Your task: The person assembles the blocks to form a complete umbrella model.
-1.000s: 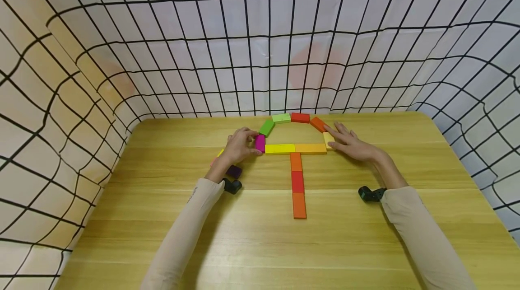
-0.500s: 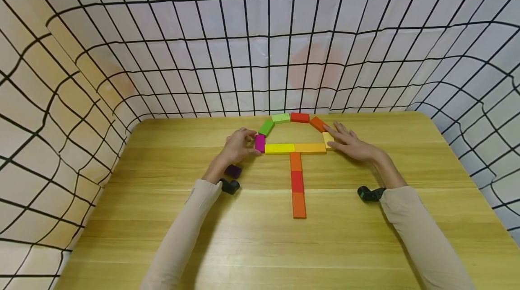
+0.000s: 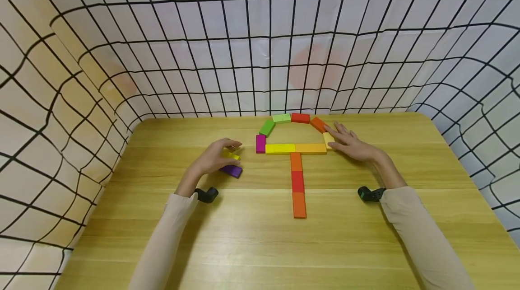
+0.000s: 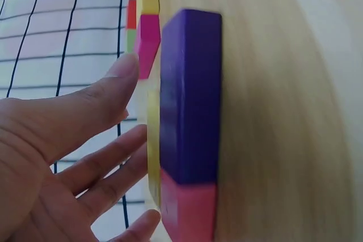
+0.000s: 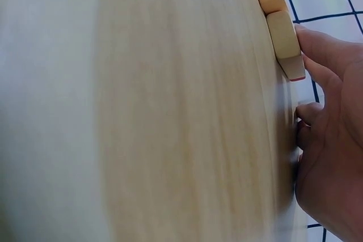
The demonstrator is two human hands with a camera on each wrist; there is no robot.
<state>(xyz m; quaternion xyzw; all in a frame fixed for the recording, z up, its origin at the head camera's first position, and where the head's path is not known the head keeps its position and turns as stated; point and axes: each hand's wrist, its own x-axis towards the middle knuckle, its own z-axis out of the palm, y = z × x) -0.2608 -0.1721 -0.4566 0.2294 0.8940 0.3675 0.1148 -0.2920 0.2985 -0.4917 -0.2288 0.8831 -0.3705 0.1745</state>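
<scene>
My left hand (image 3: 213, 156) hovers over the loose blocks at the left, thumb and fingers spread apart. Beneath it lie a yellow block (image 3: 231, 155) and a purple block (image 3: 232, 171). A pink block (image 4: 190, 205) abuts the purple one in the left wrist view; my hand hides it in the head view. My fingers reach beside the yellow block, and I cannot tell whether they touch it. My right hand (image 3: 354, 143) rests with fairly straight fingers on the pale yellow block (image 3: 328, 140) and near the orange block (image 3: 318, 124). The magenta block (image 3: 261, 143) stands at the arch's left end.
Between the hands, an arch includes a green block (image 3: 266, 128), a light green block (image 3: 281, 118) and a red block (image 3: 300, 118). A yellow bar (image 3: 280, 148) and an orange bar (image 3: 310, 148) close its base. Below runs an orange and red stem (image 3: 298, 181). Black netting (image 3: 243, 37) surrounds the table.
My left hand has let go of the magenta block and moved left and nearer to me, over the loose blocks. The magenta block stays in place. My right hand has not moved.
</scene>
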